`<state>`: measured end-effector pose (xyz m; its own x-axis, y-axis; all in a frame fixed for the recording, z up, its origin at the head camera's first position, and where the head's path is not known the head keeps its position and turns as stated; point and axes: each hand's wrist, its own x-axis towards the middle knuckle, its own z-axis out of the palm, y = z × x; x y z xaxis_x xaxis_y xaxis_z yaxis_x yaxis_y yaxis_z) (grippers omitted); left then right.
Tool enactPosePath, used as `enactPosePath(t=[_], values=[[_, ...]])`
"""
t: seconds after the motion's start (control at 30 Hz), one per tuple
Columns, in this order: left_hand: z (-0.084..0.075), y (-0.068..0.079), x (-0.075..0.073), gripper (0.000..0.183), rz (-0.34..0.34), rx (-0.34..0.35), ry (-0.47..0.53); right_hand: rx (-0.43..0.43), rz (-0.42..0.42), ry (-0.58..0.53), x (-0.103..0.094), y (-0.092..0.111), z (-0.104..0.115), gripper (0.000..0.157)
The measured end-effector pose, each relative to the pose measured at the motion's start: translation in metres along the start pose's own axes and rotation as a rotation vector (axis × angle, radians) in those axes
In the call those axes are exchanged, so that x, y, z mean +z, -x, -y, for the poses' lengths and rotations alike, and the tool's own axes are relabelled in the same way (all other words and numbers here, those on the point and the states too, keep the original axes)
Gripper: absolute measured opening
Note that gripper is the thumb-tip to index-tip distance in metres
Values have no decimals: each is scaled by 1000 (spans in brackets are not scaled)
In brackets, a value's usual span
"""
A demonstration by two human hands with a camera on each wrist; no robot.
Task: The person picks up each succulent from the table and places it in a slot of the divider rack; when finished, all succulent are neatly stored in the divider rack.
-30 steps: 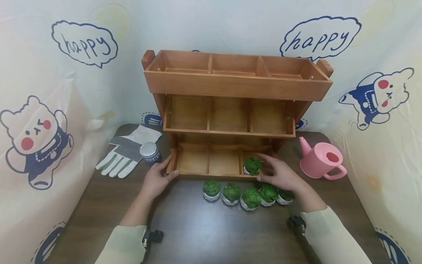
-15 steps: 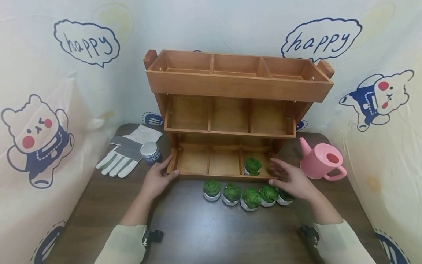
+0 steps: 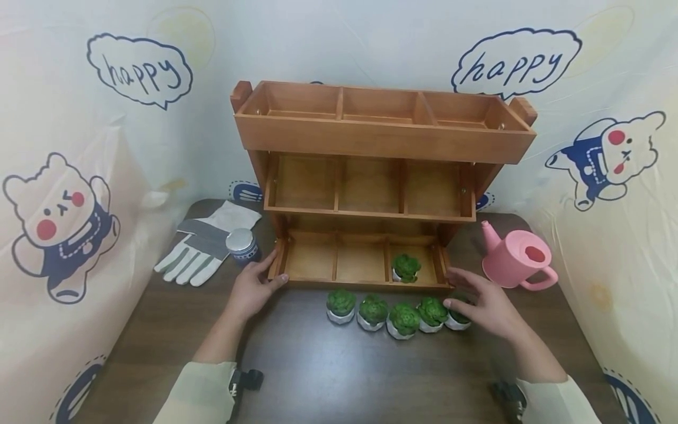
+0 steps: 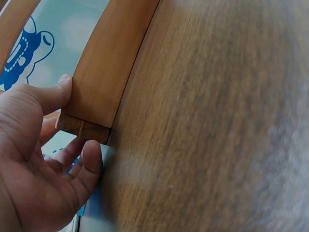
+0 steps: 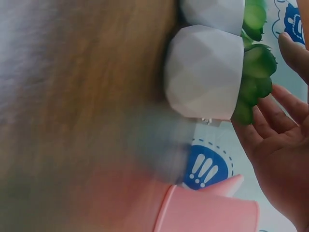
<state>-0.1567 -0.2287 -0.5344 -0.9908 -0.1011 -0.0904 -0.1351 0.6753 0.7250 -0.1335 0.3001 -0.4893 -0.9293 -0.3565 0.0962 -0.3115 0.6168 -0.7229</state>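
My left hand (image 3: 253,290) holds the front left corner of the bottom tier of a wooden three-tier planter shelf (image 3: 384,138). In the left wrist view, the thumb lies on the tier's front board (image 4: 108,67) while the fingers curl about its end. One potted succulent (image 3: 406,267) sits inside the bottom tier's right compartment. Several more succulents in white faceted pots stand in a row before the shelf, among them a middle one (image 3: 404,320). My right hand (image 3: 489,303) hovers by the rightmost succulent (image 5: 207,72), thumb and fingers apart, holding nothing; whether it touches the leaves I cannot tell.
A pink watering can (image 3: 516,257) stands right of the shelf. At the left lie white and grey work gloves (image 3: 203,241), with a blue tin with a silvery lid (image 3: 242,246) beside them. Printed cloth (image 3: 339,38) hangs behind and at both sides of the table (image 3: 328,377).
My right hand has drawn away from the succulent in the bottom tier, moving right and toward me to the end of the row. The left hand keeps its hold on the shelf corner.
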Motion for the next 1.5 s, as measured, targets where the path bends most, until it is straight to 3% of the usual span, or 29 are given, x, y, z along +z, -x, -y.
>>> enactPosePath(t=[0.23,0.5,0.67,0.93,1.2,1.5], values=[[0,3,1,76,-2,9,3,-37,-48,37,3,15,-7,76],[-1,0,0,77,-1,2,0,114,55,72,5,25,-8,98],[0,-1,-1,76,-1,14,0,126,77,88,7,28,-11,105],[-2,0,-1,76,-2,21,-22,85,50,138,8,32,-18,96],[-1,1,-1,76,-9,30,-6,129,57,171,7,32,-17,76],[-2,0,-1,76,0,16,-4,138,55,206,2,30,-13,70]])
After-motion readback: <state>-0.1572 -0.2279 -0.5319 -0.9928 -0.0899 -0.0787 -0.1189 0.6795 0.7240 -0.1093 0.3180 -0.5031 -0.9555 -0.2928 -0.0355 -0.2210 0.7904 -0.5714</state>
